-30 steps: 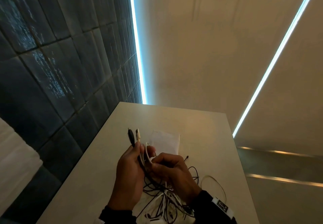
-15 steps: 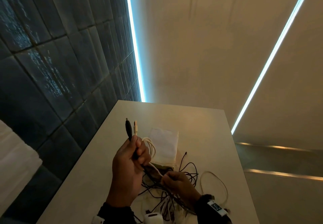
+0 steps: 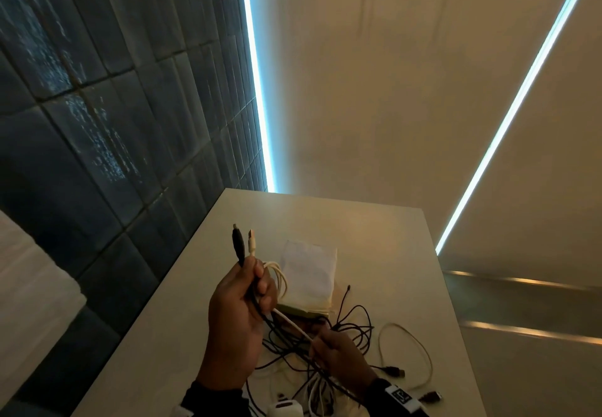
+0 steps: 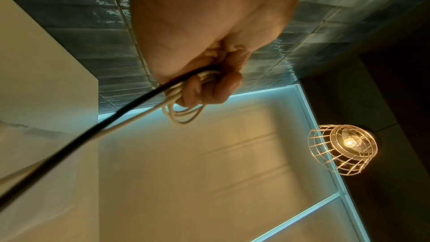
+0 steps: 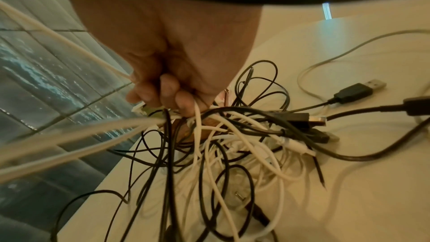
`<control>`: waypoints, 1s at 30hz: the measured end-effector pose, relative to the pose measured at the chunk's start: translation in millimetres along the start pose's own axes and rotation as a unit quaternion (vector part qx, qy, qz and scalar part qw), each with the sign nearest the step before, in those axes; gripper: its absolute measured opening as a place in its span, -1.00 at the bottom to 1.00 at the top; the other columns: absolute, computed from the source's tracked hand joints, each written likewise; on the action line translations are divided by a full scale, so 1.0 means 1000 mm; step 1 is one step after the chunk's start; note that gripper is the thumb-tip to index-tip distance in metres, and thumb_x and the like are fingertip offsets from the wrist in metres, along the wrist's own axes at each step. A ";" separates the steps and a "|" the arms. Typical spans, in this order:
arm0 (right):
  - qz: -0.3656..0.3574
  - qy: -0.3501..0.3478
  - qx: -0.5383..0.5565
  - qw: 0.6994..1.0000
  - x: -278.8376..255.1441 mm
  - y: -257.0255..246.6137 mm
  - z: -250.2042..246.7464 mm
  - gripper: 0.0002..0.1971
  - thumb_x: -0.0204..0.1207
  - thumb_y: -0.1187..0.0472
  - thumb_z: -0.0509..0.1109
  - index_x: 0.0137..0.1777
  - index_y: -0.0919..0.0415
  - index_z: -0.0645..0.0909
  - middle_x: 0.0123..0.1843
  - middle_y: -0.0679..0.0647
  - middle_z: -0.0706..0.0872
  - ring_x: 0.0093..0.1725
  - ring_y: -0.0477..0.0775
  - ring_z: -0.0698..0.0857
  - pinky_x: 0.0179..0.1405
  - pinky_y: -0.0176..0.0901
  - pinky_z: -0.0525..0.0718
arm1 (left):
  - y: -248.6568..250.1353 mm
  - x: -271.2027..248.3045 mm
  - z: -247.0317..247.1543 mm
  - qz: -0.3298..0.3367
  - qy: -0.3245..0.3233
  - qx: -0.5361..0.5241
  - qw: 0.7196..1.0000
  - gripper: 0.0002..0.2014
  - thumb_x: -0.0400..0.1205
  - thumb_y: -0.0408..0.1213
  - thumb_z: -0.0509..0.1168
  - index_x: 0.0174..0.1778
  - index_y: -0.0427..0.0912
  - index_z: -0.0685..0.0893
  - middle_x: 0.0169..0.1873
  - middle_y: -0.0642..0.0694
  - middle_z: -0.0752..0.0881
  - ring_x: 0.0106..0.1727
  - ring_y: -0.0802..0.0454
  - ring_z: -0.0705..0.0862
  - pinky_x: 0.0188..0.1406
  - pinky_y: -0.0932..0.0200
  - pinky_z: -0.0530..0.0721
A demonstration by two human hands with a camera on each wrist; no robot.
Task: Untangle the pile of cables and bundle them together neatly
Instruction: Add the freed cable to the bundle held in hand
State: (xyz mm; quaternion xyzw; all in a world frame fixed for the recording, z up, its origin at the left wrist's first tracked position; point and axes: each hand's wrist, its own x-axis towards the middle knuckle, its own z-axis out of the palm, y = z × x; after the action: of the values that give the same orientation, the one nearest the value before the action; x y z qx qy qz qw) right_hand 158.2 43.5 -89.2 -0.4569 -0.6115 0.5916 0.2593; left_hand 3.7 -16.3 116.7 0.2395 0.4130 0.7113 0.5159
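My left hand [image 3: 239, 302] is raised above the table and grips a black cable [image 3: 238, 244] and a white cable [image 3: 251, 242], whose plug ends stick up past the fingers. White loops [image 4: 186, 115] hang coiled from that fist [image 4: 209, 84]. The white cable runs taut down to my right hand [image 3: 338, 354], which pinches it low over the tangled pile of black and white cables [image 3: 312, 345]. In the right wrist view the fingers [image 5: 163, 93] curl round white strands just above the pile [image 5: 232, 144].
A pale table [image 3: 384, 237] stands against a dark tiled wall [image 3: 97, 123]. A white pouch [image 3: 309, 270] lies beyond the pile. Loose USB plugs [image 3: 395, 371] and a white loop [image 3: 407, 351] lie to the right. A white charger block [image 3: 286, 408] sits at the near edge.
My right hand has slid down along the white cable, from beside the left hand to just above the pile. The left hand has risen a little with both plugs.
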 end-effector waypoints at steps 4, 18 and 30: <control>0.018 0.067 0.009 0.998 -0.002 -0.023 -0.009 -0.75 0.53 0.27 0.37 -0.40 0.14 0.62 -0.56 -0.08 0.53 -0.52 -0.04 0.45 -0.47 -0.21 0.40 | -0.003 0.001 0.001 0.019 0.037 0.083 0.996 -0.66 0.76 -0.22 0.03 -0.32 -0.24 0.42 -0.54 -0.05 0.40 -0.55 0.07 0.33 -0.52 0.21 0.28; -0.131 -0.099 0.198 0.966 -0.032 -0.141 -0.006 -0.93 0.41 0.34 0.50 -0.18 0.36 0.71 -0.23 0.30 0.68 -0.24 0.19 0.58 -0.19 -0.04 0.56 | -0.015 0.004 0.004 -0.077 0.073 0.058 0.993 -0.61 0.78 -0.17 0.05 -0.21 -0.29 0.66 -0.21 -0.23 0.82 -0.12 -0.12 0.71 -0.02 -0.06 0.63; -0.032 -0.046 0.088 0.995 -0.018 -0.046 -0.004 -0.67 0.62 0.25 0.33 -0.40 0.05 0.69 -0.46 -0.08 0.60 -0.49 -0.19 0.46 -0.45 -0.40 0.41 | -0.009 -0.002 0.007 0.009 0.009 -0.050 0.999 -0.68 0.75 -0.24 0.03 -0.33 -0.21 0.42 -0.48 -0.05 0.39 -0.55 0.10 0.26 -0.51 0.21 0.30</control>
State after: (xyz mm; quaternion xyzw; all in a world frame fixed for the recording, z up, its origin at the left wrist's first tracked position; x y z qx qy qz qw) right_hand 158.3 35.7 -40.5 -0.3844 -0.5829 0.6549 0.2891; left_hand 14.4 -15.1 113.6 0.2108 0.3796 0.7374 0.5174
